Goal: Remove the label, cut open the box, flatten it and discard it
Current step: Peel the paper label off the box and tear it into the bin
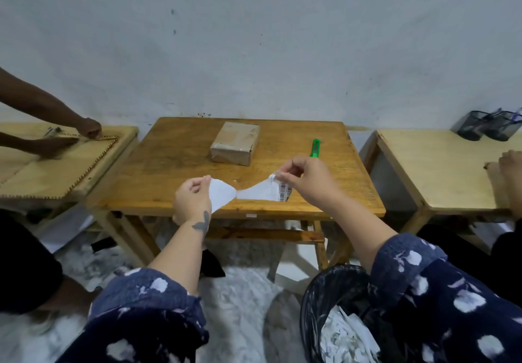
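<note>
Now: label off, box uncut.
Your left hand (192,201) and right hand (303,179) pinch the label (254,193) taut over the desk's (175,170) near edge; box (236,143) sits sealed near the far edge, cutter (315,148) beside it. Next, likely bin the label, take cutter.

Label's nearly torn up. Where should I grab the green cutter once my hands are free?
Judging by its pose, take the green cutter by its near end, from the right side with the right hand. It lies flat, lengthwise away from you, right of the box, unobstructed.
</note>
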`<state>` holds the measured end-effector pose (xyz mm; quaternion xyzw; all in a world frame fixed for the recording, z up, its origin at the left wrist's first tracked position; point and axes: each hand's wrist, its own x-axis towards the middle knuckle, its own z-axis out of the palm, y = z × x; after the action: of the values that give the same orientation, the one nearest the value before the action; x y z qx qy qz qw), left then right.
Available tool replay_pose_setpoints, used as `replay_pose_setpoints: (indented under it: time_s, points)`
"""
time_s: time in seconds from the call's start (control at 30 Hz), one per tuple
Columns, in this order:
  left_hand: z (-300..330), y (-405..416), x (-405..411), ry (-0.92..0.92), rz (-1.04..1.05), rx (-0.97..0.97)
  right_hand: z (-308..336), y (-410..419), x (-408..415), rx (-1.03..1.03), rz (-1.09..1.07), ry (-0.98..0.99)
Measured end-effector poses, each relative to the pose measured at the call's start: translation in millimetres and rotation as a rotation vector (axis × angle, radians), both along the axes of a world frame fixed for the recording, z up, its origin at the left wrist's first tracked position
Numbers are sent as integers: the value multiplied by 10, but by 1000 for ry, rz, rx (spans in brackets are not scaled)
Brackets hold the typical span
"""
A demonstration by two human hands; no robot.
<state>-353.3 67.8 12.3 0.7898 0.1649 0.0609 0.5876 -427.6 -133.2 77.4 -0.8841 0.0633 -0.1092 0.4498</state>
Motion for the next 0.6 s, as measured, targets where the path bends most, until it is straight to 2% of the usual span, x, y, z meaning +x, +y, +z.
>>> replay_pose_setpoints:
  time_s: [0.13, 0.33, 0.5, 0.6]
  points:
    - [86, -148, -246, -15, -264, -113, -126, 288, -35, -136, 24, 87]
    - [90, -216, -531, 48, -580, -136, -289, 365, -279, -141, -188, 79]
    - [65, -331, -683, 83, -784, -110, -282, 227, -544, -34, -213, 70]
    - [153, -465, -765, 121, -850, -76, -240, 64, -690, 170, -212, 68]
